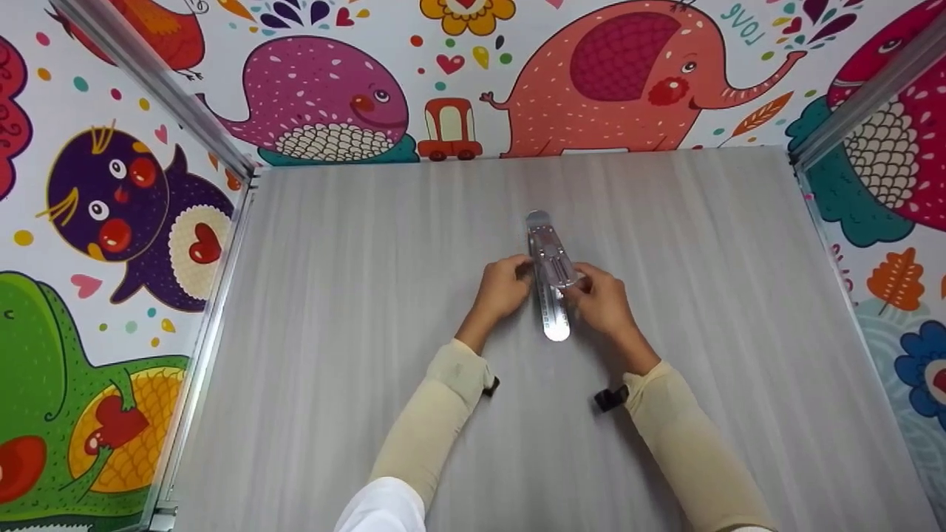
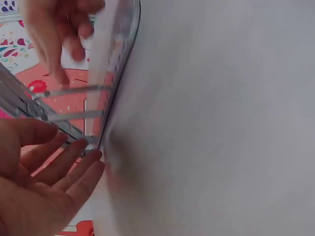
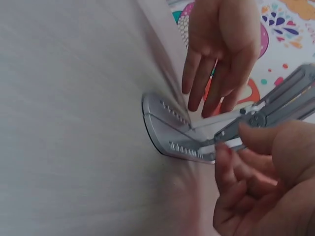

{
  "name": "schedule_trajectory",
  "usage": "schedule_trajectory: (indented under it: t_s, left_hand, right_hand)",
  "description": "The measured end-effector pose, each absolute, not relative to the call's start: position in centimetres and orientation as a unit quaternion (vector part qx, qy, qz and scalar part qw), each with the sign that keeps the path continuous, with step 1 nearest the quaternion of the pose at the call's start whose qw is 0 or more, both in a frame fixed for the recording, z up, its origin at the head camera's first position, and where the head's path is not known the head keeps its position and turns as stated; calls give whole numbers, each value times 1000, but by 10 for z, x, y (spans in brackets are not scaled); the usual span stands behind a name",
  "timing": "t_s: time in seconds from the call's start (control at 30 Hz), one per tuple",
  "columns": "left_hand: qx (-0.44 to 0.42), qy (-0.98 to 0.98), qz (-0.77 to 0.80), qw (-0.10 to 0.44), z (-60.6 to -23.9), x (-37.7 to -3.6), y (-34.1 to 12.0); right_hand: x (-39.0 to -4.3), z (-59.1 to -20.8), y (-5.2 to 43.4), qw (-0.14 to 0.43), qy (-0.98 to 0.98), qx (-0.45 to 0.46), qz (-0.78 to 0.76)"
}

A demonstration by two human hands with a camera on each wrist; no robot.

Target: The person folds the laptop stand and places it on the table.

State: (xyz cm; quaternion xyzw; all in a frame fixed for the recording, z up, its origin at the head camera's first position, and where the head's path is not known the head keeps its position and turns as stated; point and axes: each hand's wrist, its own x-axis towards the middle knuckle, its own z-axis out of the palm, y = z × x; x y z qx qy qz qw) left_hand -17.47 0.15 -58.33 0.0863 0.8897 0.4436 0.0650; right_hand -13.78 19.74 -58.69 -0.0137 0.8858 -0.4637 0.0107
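Note:
A silver folding stand point(image 1: 556, 314) stands on the table, its long base round at both ends and its upper arm point(image 1: 550, 251) raised at a slant. Thin support rods point(image 2: 74, 116) join base and arm, and rows of notches point(image 3: 184, 148) line the base. My left hand point(image 1: 506, 284) is at the stand's left side; its fingers point(image 2: 74, 169) are extended close to the lower end of the arm. On the other side, my right hand point(image 1: 604, 299) pinches a rod by the hinge between thumb and curled forefinger point(image 3: 225, 164).
The grey wood-grain table point(image 1: 332, 258) spreads around the stand. Printed cartoon panels point(image 1: 458, 74) wall it at the back and both sides, with metal rails point(image 1: 214, 310) along the side edges. Dark wrist cameras point(image 1: 610, 400) sit at the sleeve cuffs.

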Motion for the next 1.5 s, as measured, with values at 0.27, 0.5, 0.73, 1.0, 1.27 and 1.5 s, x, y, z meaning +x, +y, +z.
schedule_trajectory:
  t_s: [0.27, 0.5, 0.73, 1.0, 1.27, 1.5]
  left_hand:
    - [85, 884, 460, 8, -593, -163, 14]
    - [90, 900, 426, -20, -599, -164, 18]
    - [101, 910, 400, -34, -600, -167, 17]
    - [118, 912, 392, -36, -595, -170, 17]
    - [106, 907, 404, -42, -591, -178, 16]
    - [87, 904, 417, -30, -587, -184, 14]
  right_hand:
    - [-158, -599, 198, -62, 889, -49, -451]
    - [-163, -613, 198, -84, 900, -74, -421]
    - [-165, -609, 197, -50, 910, -73, -405]
    - [-166, -606, 196, -28, 913, -78, -399]
    - [-171, -604, 191, -44, 913, -58, -401]
    - [-182, -599, 188, -28, 889, -6, -456]
